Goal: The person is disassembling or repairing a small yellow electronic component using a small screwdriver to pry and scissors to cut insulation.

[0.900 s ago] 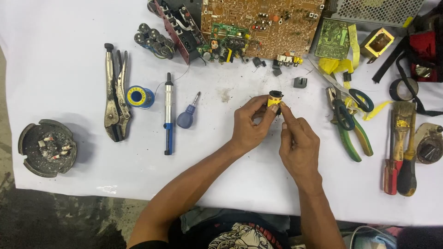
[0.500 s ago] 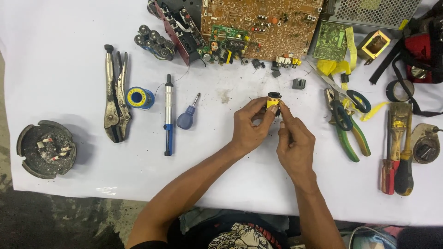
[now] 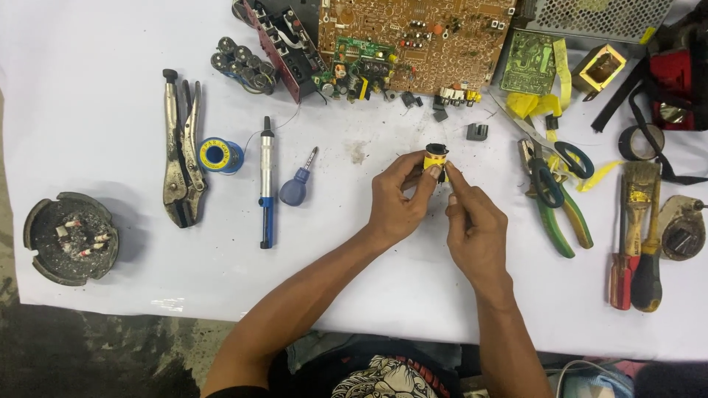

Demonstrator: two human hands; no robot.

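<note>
— Where's that small yellow-and-black coil (image 3: 436, 157)?
— Just below the brown circuit board (image 3: 417, 40), pinched in the left hand (image 3: 396, 200)'s fingertips; the right hand (image 3: 478, 232) closes fingertips against its side.
— And around it?
— White-covered table (image 3: 96, 81), green-handled pliers (image 3: 553, 203) right of the board. The coil's underside is hidden.

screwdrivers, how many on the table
3. A small blue stubby screwdriver lies left of the left hand. A red-handled one and a black-handled one lie side by side near the right edge. More may hide among the clutter.
</note>
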